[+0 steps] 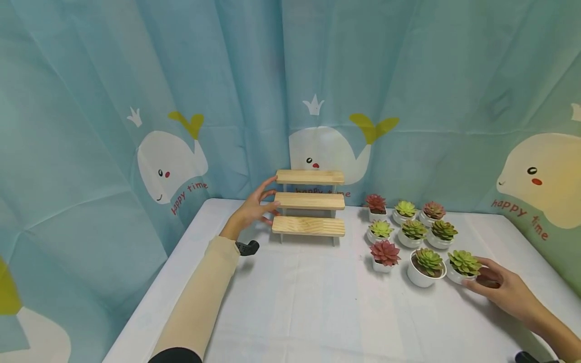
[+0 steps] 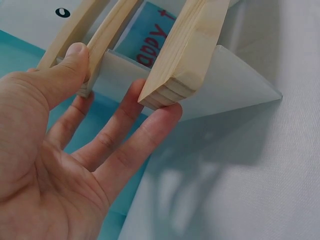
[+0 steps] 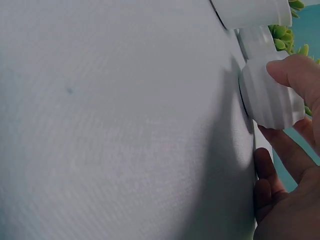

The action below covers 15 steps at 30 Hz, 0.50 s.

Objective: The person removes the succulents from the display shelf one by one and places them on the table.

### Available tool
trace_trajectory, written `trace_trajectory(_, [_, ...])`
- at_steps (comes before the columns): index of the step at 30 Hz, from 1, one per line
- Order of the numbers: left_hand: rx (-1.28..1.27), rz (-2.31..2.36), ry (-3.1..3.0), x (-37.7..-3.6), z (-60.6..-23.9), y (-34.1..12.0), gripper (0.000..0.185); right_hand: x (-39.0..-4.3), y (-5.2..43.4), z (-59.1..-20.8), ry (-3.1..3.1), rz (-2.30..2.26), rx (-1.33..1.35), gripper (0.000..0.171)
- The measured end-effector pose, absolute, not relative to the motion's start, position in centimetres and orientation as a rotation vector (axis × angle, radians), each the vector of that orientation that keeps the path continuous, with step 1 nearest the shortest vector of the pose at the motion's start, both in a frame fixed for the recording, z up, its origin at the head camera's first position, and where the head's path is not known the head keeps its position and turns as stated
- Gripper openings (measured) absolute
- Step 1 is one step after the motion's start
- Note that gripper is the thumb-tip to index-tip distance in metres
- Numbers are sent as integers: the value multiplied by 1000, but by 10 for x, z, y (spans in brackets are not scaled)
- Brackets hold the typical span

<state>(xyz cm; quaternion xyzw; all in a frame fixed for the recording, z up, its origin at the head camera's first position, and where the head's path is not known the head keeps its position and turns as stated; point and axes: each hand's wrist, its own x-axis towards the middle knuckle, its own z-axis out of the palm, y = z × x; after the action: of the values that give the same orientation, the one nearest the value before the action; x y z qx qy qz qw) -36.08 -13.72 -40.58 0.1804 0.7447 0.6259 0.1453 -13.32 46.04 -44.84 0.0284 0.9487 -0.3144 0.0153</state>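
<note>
A three-tier display stand (image 1: 308, 201) with pale wooden planks stands at the back middle of the table. My left hand (image 1: 252, 209) holds its left side. In the left wrist view the thumb (image 2: 70, 65) lies on the middle plank, and fingertips touch the plank ends from below. At the right, my right hand (image 1: 508, 288) grips a potted green succulent (image 1: 464, 263) at the front right of the group. Seen from the right wrist, thumb and fingers are round its ribbed white pot (image 3: 272, 95), low at the table surface.
Left of the gripped pot stands a round white pot with a succulent (image 1: 426, 267). Several more small succulents, green and red, are grouped behind, among them a red one (image 1: 385, 256) at the front left. A blue whale-print curtain (image 1: 254, 101) hangs behind the white table (image 1: 290, 302).
</note>
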Motion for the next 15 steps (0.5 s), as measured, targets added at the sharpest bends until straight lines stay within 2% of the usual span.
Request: trace_trajectory(15, [527,1814,2126,-362,-407,-138,80,-138,455,-446,2890,-995,67,84])
